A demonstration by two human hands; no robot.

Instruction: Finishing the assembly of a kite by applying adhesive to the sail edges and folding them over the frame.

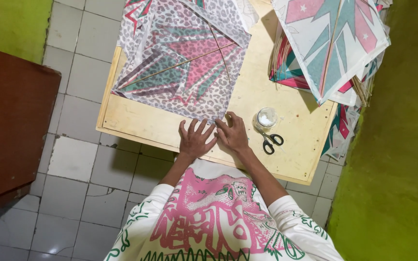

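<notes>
Both hands [214,137] beside scissors [271,142], jar [266,119]

Both my hands are out in front, palms down, side by side and nearly touching at the thumbs. Left hand [195,138]: fingers spread, straight, pointing away from me, pressed flat. Right hand [233,134]: fingers closer together, angled slightly inward toward the left one, also flat. Neither hand grips anything. Forearms bare, converging from my elbows toward the wrists. Wrists low, roughly level. White printed sleeves end at the elbows.
</notes>
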